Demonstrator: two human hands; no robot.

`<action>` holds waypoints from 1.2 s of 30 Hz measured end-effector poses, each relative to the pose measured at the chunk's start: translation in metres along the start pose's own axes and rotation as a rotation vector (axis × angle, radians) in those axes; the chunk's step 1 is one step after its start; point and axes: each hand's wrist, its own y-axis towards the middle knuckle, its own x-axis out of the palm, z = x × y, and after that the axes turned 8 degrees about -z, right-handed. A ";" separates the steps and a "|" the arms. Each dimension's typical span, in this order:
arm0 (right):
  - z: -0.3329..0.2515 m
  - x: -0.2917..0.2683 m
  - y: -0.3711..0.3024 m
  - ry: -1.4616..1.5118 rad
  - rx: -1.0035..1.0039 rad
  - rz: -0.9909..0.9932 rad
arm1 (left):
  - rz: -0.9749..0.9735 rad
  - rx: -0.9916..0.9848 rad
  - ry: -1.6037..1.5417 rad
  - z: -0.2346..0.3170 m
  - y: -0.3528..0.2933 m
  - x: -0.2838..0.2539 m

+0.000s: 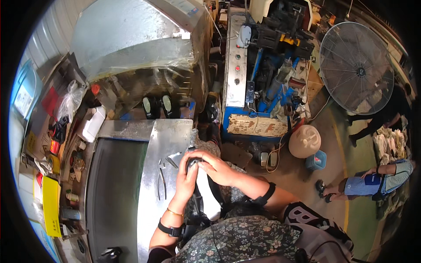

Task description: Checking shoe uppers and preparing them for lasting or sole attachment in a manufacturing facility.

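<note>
Both my hands are cupped around what looks like a black shoe (193, 162), mostly hidden by my fingers. My left hand (187, 179) wraps its left side, with the thumb up along it. From the right, my right hand (218, 170) curls over the top, its fingers meeting the left hand's. Just below lies a bright white patch (208, 193), too overexposed to make out, over my lap. Pliers (162, 184) and several small metal tools (171, 163) rest on the metal tabletop (148, 219) left of my hands.
A dark conveyor belt (115, 188) runs at the left, with a black shoe (109, 254) near its front. A pair of black shoes (158, 107) stands at the hooded machine's opening. A blue machine (258, 118), a cream jug (305, 141), a large fan (357, 68) and a seated person (372, 182) are rightward.
</note>
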 end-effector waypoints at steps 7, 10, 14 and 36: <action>-0.031 -0.062 -0.060 1.003 0.296 0.155 | -0.437 0.359 0.425 0.080 -0.021 0.040; 0.002 -0.096 -0.123 0.852 0.541 -0.057 | -0.522 0.324 0.139 0.070 -0.010 0.027; 0.046 -0.081 -0.203 1.029 0.849 0.488 | 0.109 0.023 0.749 -0.030 0.019 -0.055; 0.306 -0.127 0.299 -0.284 0.053 0.070 | 0.128 -0.338 1.087 -0.109 -0.003 -0.091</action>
